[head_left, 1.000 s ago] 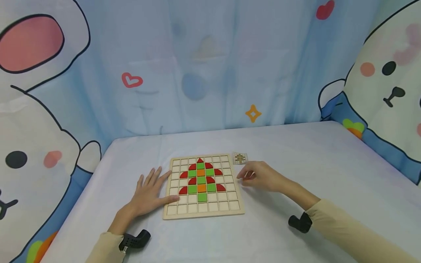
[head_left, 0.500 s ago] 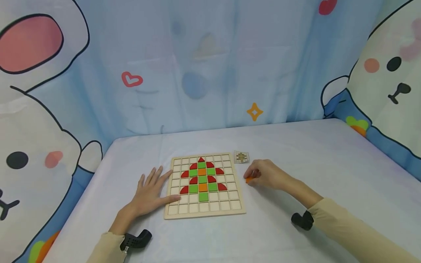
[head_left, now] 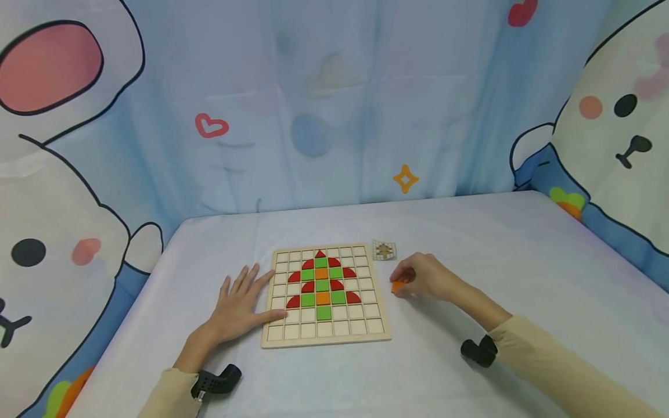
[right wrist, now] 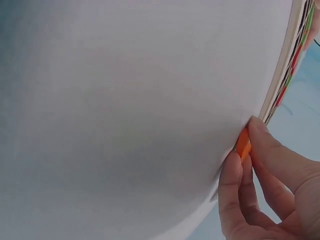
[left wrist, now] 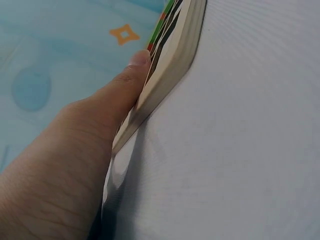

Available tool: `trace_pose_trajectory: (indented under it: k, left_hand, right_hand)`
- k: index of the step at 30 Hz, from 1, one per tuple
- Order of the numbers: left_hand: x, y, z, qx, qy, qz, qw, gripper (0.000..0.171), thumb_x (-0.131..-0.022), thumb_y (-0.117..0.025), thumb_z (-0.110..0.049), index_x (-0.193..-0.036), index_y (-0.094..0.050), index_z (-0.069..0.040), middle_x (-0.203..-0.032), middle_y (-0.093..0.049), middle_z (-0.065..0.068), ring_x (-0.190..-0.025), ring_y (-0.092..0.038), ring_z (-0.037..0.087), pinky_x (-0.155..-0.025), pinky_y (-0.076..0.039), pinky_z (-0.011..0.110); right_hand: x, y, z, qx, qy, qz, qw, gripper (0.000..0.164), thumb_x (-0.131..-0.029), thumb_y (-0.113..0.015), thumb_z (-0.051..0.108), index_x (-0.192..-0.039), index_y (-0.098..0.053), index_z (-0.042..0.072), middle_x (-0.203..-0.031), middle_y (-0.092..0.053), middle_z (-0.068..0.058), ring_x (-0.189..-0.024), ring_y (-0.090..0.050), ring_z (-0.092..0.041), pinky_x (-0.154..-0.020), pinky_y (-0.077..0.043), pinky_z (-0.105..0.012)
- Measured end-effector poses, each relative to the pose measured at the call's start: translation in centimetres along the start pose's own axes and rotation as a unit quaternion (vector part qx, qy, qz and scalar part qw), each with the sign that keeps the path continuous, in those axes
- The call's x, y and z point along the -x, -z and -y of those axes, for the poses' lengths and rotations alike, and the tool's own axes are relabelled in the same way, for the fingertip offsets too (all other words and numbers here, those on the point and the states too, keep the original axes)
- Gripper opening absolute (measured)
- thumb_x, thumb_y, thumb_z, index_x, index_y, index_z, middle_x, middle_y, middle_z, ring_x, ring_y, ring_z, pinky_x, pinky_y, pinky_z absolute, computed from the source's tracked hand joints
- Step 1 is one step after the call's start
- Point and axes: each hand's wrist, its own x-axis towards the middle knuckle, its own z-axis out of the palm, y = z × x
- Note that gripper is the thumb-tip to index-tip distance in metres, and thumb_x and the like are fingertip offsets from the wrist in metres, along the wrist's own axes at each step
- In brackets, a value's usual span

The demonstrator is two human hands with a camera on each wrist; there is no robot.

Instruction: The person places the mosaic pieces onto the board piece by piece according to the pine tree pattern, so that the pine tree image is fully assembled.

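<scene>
A square wooden grid board (head_left: 326,343) lies on the table, with red, green and orange tiles forming a tree shape in its cells. My left hand (head_left: 236,305) rests with spread, straight fingers on the board's left edge; in the left wrist view its thumb (left wrist: 125,80) lies on the rim. To the right of the board, my right hand (head_left: 425,277) pinches an orange tile (head_left: 397,287) close to the tabletop. The right wrist view shows this orange tile (right wrist: 243,143) between thumb and fingertips, partly covered by them.
A small patterned card (head_left: 384,250) lies just off the board's upper right corner. White cloth (head_left: 470,232) covers the table, and a blue printed curtain (head_left: 324,104) hangs behind it. Each wrist wears a black device, such as the left one (head_left: 215,381).
My right hand has shifted slightly right, away from the board's edge, and the orange tile now shows in its fingers. The left hand stays in place on the board.
</scene>
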Motion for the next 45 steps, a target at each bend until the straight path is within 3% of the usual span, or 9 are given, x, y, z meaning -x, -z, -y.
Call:
trace_pose_trajectory:
  k: [14, 19, 22, 27, 33, 45]
  left_hand:
    - [0.2, 0.3, -0.4, 0.006, 0.000, 0.006, 1.0000, 0.099, -0.089, -0.066, -0.067, -0.165, -0.033, -0.014, -0.173, -0.015, 0.023, -0.160, -0.004, 0.045, -0.122, 0.003, 0.071]
    - [0.3, 0.4, -0.1, 0.001, -0.003, -0.002, 1.0000, 0.098, -0.089, -0.066, -0.066, -0.165, -0.033, -0.013, -0.172, -0.017, 0.023, -0.159, -0.006, 0.046, -0.121, 0.002, 0.072]
    - [0.4, 0.3, 0.1, 0.001, -0.002, -0.006, 1.0000, 0.098, -0.089, -0.066, -0.066, -0.165, -0.033, -0.013, -0.172, -0.017, 0.023, -0.159, -0.007, 0.046, -0.121, 0.002, 0.072]
    - [0.3, 0.0, 0.2, 0.005, 0.000, -0.005, 1.0000, 0.098, -0.089, -0.066, -0.066, -0.165, -0.033, -0.014, -0.173, -0.016, 0.022, -0.160, -0.005, 0.045, -0.122, 0.003, 0.070]
    - [0.0, -0.1, -0.1, 0.003, 0.003, 0.006, 1.0000, 0.098, -0.090, -0.065, -0.067, -0.166, -0.032, -0.015, -0.173, -0.015, 0.021, -0.160, -0.005, 0.044, -0.122, 0.003, 0.070]
    - [0.0, 0.3, -0.2, 0.003, 0.009, 0.012, 0.9999, 0.098, -0.090, -0.064, -0.068, -0.166, -0.031, -0.015, -0.173, -0.014, 0.022, -0.160, -0.004, 0.044, -0.122, 0.004, 0.069]
  right_hand:
    - [1.0, -0.6, 0.9, 0.002, 0.055, -0.062, 0.997, 0.020, -0.078, -0.088, -0.005, -0.082, -0.073, 0.007, -0.079, -0.067, 0.002, -0.069, -0.057, -0.013, -0.061, -0.052, -0.025]
    - [0.7, -0.7, 2.5, 0.003, 0.101, -0.069, 0.992, 0.019, -0.079, -0.087, -0.007, -0.082, -0.073, 0.007, -0.074, -0.065, 0.004, -0.065, -0.056, -0.010, -0.059, -0.050, -0.024]
    - [0.2, -1.2, 4.1, -0.012, 0.135, -0.053, 0.989, 0.016, -0.081, -0.086, -0.006, -0.084, -0.075, 0.006, -0.075, -0.067, 0.004, -0.068, -0.059, -0.009, -0.062, -0.053, -0.024]
    - [-0.4, -3.2, 6.9, -0.057, 0.168, 0.010, 0.984, 0.013, -0.085, -0.083, -0.005, -0.090, -0.076, 0.005, -0.083, -0.071, 0.004, -0.076, -0.062, -0.007, -0.071, -0.058, -0.023]
    - [-1.0, -5.6, 9.4, -0.073, 0.204, 0.048, 0.975, 0.015, -0.085, -0.080, -0.010, -0.091, -0.077, 0.004, -0.084, -0.074, 0.003, -0.075, -0.062, -0.003, -0.072, -0.057, -0.021]
    - [-1.7, -7.3, 10.1, -0.080, 0.166, 0.087, 0.979, 0.012, -0.085, -0.081, -0.009, -0.092, -0.081, 0.001, -0.087, -0.077, 0.001, -0.077, -0.067, -0.004, -0.075, -0.057, -0.018]
